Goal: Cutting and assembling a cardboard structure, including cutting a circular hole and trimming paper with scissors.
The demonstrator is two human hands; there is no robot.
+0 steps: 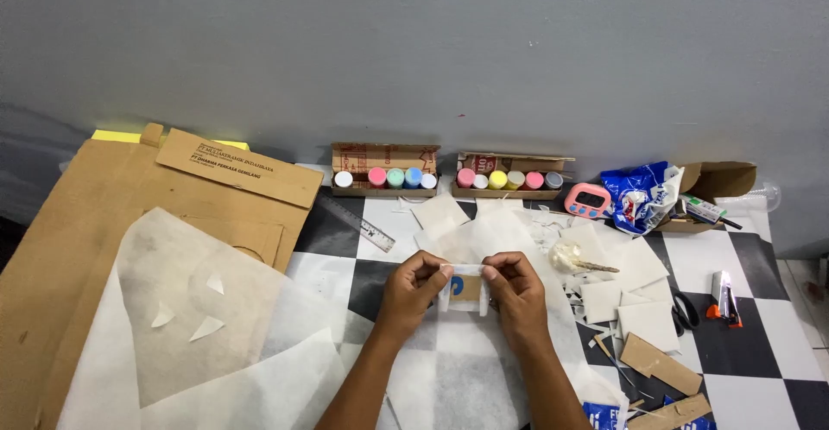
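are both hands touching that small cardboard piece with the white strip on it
Touching. The head view shows the left hand and right hand pinching opposite ends of the small cardboard piece, fingers on its white strip.

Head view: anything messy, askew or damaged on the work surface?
Yes. Paper offcuts and cardboard strips lie scattered right of the hands. The white sheet has shapes cut out of it. A ruler lies askew. No spill shows. Left hand and right hand pinch a small card piece.
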